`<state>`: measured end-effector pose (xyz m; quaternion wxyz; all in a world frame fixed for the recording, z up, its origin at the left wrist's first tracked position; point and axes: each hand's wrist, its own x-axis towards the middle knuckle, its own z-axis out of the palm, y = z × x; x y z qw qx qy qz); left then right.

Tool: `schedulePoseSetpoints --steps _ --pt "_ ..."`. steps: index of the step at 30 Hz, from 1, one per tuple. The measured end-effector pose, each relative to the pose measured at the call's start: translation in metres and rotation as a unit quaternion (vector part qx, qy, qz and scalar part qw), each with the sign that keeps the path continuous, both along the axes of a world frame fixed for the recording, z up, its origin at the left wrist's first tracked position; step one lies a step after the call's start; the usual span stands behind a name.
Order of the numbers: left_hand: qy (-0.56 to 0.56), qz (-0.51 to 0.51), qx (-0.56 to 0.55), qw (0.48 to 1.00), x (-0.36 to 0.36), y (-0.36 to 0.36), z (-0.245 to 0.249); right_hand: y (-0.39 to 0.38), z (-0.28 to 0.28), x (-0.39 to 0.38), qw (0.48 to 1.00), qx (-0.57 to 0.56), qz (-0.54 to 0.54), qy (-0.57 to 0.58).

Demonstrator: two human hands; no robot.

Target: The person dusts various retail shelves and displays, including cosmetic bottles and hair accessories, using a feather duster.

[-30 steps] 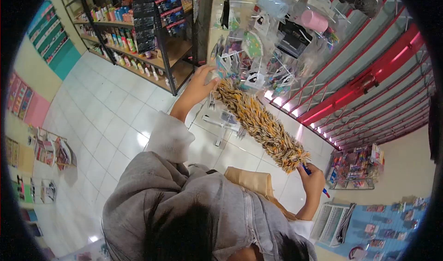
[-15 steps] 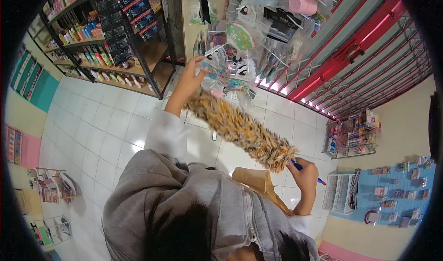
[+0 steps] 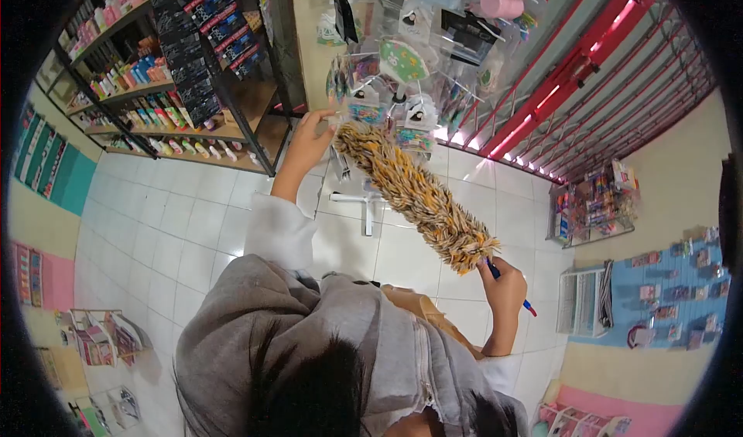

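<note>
My right hand (image 3: 505,284) is wrapped round the blue handle of a fluffy duster (image 3: 418,197) with brown, yellow and cream strands. The handle's red end sticks out below the fist. The duster slants up and left, its far tip beside the hanging packets. My left hand (image 3: 311,137) is raised near that tip, thumb and fingers bent together at the edge of the hanging goods. What they pinch, perhaps clear plastic, is too small to make out. Close by hang packets of colourful small items (image 3: 365,114) and a green patterned fan-shaped item (image 3: 404,59).
The display stand's white base (image 3: 368,214) stands on the tiled floor ahead. Shelves of bottles (image 3: 166,120) are at the left, a red metal shutter frame (image 3: 557,97) at the right. A wire rack (image 3: 592,209) and a blue panel of small goods (image 3: 658,305) line the right wall.
My left hand has moved slightly down and left, away from the colourful packet. The duster's tip has risen toward the hanging packets and tilts more steeply; my right hand keeps its hold.
</note>
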<state>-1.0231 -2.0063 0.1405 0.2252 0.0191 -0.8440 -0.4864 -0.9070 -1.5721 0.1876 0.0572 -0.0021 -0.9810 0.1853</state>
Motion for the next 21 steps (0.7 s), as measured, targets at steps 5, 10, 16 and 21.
schedulePoseSetpoints --steps 5,10,16,21 --pt "0.024 -0.018 -0.020 0.999 0.007 -0.016 -0.006 -0.029 0.016 0.025 0.999 -0.040 -0.009 0.034" --pt "0.049 -0.035 0.021 0.998 0.032 -0.030 -0.004 -0.061 0.013 0.053 0.995 -0.047 -0.070 0.052" --pt "-0.034 -0.079 0.026 0.996 0.062 -0.046 -0.013 -0.079 -0.004 0.084 0.995 -0.010 -0.102 0.016" --pt "-0.053 -0.144 0.086 0.984 0.067 -0.066 0.002 -0.104 0.011 0.090 0.999 0.002 -0.055 -0.001"
